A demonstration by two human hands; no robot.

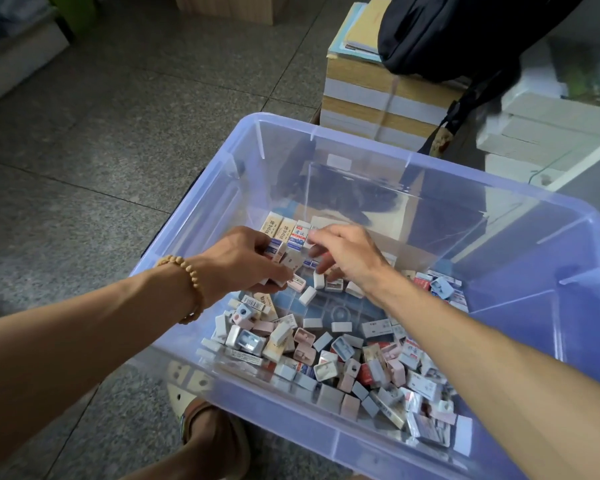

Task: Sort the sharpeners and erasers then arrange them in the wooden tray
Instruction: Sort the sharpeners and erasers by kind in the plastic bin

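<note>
A clear bluish plastic bin [388, 441] holds a loose heap of erasers and sharpeners [343, 358] along its near side. At the bin's far left a short row of wrapped erasers [286, 231] stands side by side. My left hand [246, 261], with a bead bracelet on the wrist, grips several small erasers beside that row. My right hand [347, 254] reaches in next to it, fingers curled over small white erasers [317, 280]; whether it holds one I cannot tell. No wooden tray is in view.
The bin sits above a grey tiled floor [101, 150]. Stacks of paper and books [378, 98] with a black bag [465, 36] on top stand behind it. White boxes [551, 126] are at the right. A sandalled foot [215, 438] shows below the bin.
</note>
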